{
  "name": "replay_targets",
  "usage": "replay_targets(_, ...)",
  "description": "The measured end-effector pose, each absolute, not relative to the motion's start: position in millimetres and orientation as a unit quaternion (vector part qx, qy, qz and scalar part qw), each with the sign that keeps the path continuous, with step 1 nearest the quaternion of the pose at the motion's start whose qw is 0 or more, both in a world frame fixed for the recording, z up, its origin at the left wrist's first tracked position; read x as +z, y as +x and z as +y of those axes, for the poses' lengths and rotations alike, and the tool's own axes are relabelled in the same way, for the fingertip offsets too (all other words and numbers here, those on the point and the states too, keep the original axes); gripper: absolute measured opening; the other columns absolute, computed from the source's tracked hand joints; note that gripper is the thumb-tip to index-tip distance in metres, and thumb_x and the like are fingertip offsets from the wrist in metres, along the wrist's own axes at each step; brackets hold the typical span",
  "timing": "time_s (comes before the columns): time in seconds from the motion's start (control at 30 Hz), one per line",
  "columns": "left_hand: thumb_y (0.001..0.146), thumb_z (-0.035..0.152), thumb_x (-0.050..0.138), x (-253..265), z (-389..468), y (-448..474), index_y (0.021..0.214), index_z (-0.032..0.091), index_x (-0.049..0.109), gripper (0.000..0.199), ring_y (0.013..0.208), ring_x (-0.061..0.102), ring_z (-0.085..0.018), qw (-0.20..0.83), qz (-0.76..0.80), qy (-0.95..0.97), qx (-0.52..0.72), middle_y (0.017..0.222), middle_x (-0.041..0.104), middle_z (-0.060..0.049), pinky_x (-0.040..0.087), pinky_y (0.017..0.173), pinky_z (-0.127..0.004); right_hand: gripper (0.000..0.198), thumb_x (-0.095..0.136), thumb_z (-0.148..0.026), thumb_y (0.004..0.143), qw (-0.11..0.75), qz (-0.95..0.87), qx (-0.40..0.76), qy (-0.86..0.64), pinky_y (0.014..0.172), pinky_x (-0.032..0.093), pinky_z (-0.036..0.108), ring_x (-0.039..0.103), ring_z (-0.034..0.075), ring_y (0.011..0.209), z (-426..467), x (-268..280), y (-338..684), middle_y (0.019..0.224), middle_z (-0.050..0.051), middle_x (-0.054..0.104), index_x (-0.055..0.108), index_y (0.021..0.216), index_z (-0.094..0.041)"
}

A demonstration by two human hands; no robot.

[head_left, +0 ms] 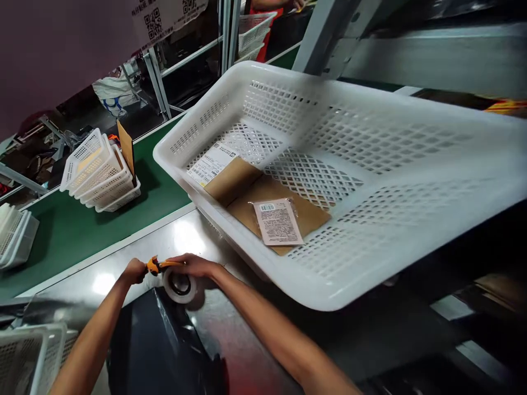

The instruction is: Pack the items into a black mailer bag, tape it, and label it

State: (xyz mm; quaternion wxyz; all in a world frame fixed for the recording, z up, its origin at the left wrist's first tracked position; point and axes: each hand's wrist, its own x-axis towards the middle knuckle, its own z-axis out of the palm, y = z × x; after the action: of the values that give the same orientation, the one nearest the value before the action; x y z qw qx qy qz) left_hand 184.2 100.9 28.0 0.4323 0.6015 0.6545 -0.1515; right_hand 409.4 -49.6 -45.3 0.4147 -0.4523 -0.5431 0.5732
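Note:
My left hand (134, 270) and my right hand (194, 265) both hold an orange tape dispenser (158, 266) with a roll of clear tape (179, 285), pressed against the far end of a dark plastic mailer bag (154, 343) on the steel table (193, 233). To the right, a large white plastic basket (349, 258) sits tilted. Inside the basket lie a flat brown cardboard piece (247, 189), a small labelled packet (278, 221) and a white shipping label (209, 163).
A green conveyor belt (74, 230) runs behind the table with a stack of white baskets (101, 173) tipped on it. More white baskets stand at the left edge (14, 233) and bottom left (28, 354). A person in red (267, 11) works far back.

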Motion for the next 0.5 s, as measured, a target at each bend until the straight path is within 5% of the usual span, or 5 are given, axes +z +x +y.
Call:
replay_targets(0.1,0.106,0.04,0.069,25.8,94.3,161.0,0.081,0.016,0.062,0.034,0.05,0.043,-0.007,0.367,0.654,0.625,-0.215,0.063,0.051,0.009,0.041,0.05,-0.021,0.067,0.076,-0.063,0.087,0.379,-0.537,0.601,-0.454,0.101,0.056,0.038,0.074,0.031,0.112,-65.7,-59.9,413.3,0.122,0.007,0.083,0.079,0.137,-0.019)
replay_targets(0.17,0.096,0.032,0.078,28.1,88.2,146.5,0.073,0.017,0.063,0.031,0.055,0.053,-0.011,0.335,0.633,0.653,-0.248,0.06,0.055,0.006,0.048,0.057,-0.025,0.073,0.074,-0.066,0.085,0.371,-0.532,0.61,-0.455,0.1,0.056,0.039,0.073,0.033,0.113,-81.7,-68.3,414.0,0.126,0.01,0.082,0.079,0.137,-0.016)
replay_targets(0.27,0.079,0.027,0.086,38.7,79.4,135.7,0.07,0.018,0.072,0.019,0.096,0.077,-0.034,0.283,0.594,0.711,-0.248,0.083,0.077,-0.01,0.059,0.082,-0.04,0.079,0.071,-0.07,0.086,0.377,-0.521,0.613,-0.459,0.102,0.055,0.042,0.072,0.035,0.116,-95.6,-74.6,410.6,0.131,0.012,0.08,0.077,0.14,-0.013)
replay_targets(0.37,0.092,0.046,0.069,56.1,66.5,136.5,0.106,0.02,0.082,0.033,0.146,0.059,-0.042,0.273,0.541,0.766,-0.214,0.14,0.076,-0.017,0.054,0.11,-0.045,0.074,0.076,-0.068,0.082,0.382,-0.505,0.617,-0.466,0.101,0.055,0.04,0.073,0.032,0.111,-89.4,-75.0,404.5,0.125,0.009,0.082,0.081,0.134,-0.016)
replay_targets(0.5,0.096,0.072,0.052,77.0,43.9,134.8,0.139,0.023,0.075,0.069,0.137,0.068,-0.035,0.359,0.433,0.791,-0.241,0.145,0.076,-0.012,0.055,0.11,-0.041,0.068,0.085,-0.062,0.078,0.386,-0.467,0.635,-0.48,0.095,0.055,0.032,0.072,0.027,0.105,-91.8,-77.9,403.4,0.118,0.004,0.084,0.083,0.131,-0.02)
